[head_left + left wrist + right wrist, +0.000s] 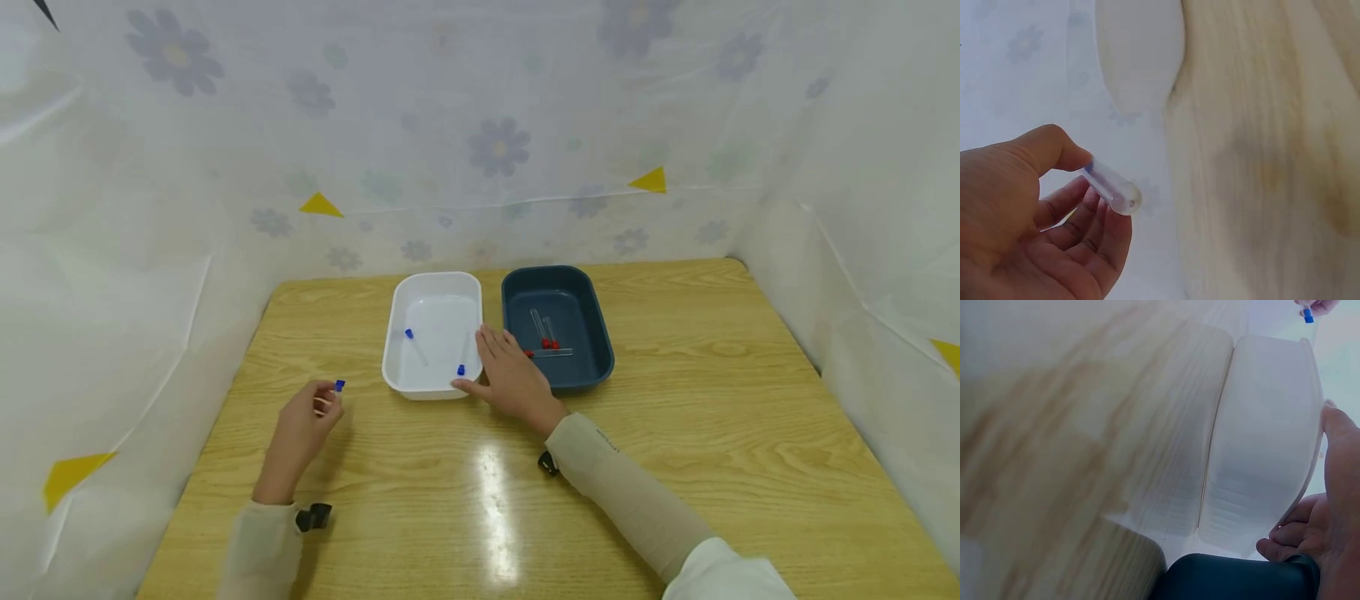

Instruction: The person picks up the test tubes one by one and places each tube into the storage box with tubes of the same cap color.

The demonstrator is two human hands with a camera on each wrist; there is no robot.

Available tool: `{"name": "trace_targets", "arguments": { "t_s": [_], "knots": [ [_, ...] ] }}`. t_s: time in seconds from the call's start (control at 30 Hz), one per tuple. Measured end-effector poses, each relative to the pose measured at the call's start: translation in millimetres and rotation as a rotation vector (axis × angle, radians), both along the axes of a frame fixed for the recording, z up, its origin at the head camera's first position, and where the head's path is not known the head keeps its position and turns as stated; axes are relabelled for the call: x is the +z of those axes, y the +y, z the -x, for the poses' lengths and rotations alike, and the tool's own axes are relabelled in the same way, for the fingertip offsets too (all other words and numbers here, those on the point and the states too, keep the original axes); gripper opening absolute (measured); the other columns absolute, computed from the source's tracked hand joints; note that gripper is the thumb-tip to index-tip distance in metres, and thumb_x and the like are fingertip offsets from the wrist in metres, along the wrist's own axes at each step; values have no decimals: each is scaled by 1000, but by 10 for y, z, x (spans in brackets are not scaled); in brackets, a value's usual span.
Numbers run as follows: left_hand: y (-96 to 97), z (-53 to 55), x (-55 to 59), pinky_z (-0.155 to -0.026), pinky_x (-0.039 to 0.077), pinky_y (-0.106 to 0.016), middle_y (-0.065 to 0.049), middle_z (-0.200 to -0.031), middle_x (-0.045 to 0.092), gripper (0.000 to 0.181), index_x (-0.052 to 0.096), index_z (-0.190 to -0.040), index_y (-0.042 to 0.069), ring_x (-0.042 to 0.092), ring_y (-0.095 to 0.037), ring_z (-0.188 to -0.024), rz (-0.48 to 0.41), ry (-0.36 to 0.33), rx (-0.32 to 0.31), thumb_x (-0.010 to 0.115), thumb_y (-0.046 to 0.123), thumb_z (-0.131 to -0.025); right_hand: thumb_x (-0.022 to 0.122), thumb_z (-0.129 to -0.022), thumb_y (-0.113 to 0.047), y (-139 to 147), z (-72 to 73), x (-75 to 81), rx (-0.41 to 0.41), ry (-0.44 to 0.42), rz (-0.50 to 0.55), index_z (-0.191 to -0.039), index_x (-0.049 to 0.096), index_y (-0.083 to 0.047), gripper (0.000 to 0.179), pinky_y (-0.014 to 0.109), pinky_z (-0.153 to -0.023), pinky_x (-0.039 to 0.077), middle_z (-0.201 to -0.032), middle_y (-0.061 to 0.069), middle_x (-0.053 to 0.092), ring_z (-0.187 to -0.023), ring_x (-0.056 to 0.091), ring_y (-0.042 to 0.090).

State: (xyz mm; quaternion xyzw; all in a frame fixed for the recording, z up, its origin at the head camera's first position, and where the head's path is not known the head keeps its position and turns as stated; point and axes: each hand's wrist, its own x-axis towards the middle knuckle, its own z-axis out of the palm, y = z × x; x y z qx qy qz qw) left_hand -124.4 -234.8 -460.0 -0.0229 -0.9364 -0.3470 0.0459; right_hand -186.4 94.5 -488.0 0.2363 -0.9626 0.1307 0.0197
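Observation:
My left hand is raised over the table, left of the white tray. Between its thumb and fingers it pinches a small clear tube with a blue cap, whose rounded end faces the left wrist camera. My right hand holds the near right corner of the white tray, thumb over the front rim and fingers along the right side. Inside that tray lie two clear tubes, one with a blue cap toward the left and one with a blue cap close to the right thumb.
Just right of the white tray stands a dark blue tray, holding three clear tubes with red caps. Both trays sit toward the back of the wooden table. White flowered sheeting encloses the back and sides.

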Motion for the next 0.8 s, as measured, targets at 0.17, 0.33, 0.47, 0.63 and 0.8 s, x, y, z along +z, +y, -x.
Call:
{"name": "trace_targets", "arguments": {
  "t_s": [0.17,0.33,0.47,0.63,0.8],
  "knots": [
    [115,47,94,-70,50,-34,-10,-96,60,31,55,-116,-2,58,-21,-85,-52,42,16,56,16,-91,23,-81,-79,-1,0,-16,-5,-2,-4,-148,14,-5,100,33,-112,-1,-154,8,11,-141,7,16],
    [206,76,204,-68,51,-33,-9,-96,60,31,56,-116,0,58,-20,-84,-78,88,23,57,17,-91,24,-82,-78,5,-5,-6,2,0,-2,-148,14,-4,99,34,-112,0,-154,8,10,-141,7,17],
    [285,113,272,-70,52,-32,-7,-95,62,28,58,-115,2,59,-17,-83,-109,148,21,60,16,-90,25,-83,-77,9,-11,12,5,-3,5,-148,14,-4,99,34,-113,0,-154,8,10,-141,7,17],
    [394,176,339,-72,52,-29,-5,-96,62,29,59,-116,4,59,-14,-85,-158,186,-19,60,16,-90,25,-83,-78,10,-4,14,3,2,4,-148,14,-4,99,34,-112,-1,-154,8,11,-141,9,18],
    [514,239,397,-75,52,-33,-6,-99,61,31,57,-118,3,59,-16,-88,-201,173,-66,60,17,-91,25,-82,-78,3,3,2,5,-7,4,-148,14,-4,100,33,-112,-1,-154,8,10,-141,8,18]
  ]
}}
